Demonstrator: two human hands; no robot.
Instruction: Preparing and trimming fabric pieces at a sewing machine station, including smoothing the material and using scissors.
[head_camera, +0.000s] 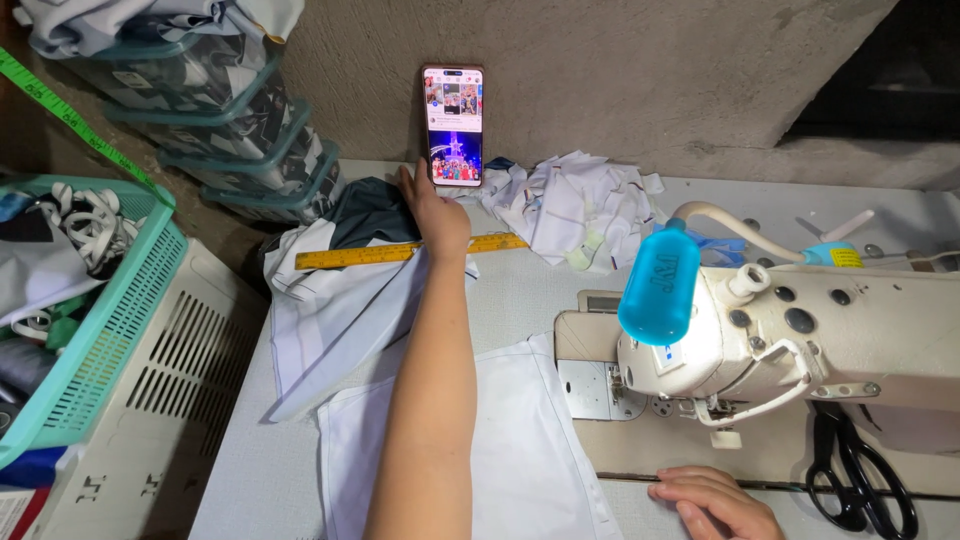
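sewing machine (800, 340): big cream one on the right of the table (520, 300), blue bottle (660, 282) fixed on its head, black scissors (860, 480) lying at its base

white fabric (510, 450): flat panel in front of the machine, not under the needle yet

left hand (432, 215): stretched to the far edge, fingers together and straight, fingertips at the screen of the phone (453, 125) leaning on the wall, wrist over the yellow ruler (410, 252)

right hand (715, 500): flat by the machine bed, fingers loosely spread, holding nothing

step: looks like a phone tap mid-sewing (a pause, I'd guess); next needs a light touch so the phone stays up
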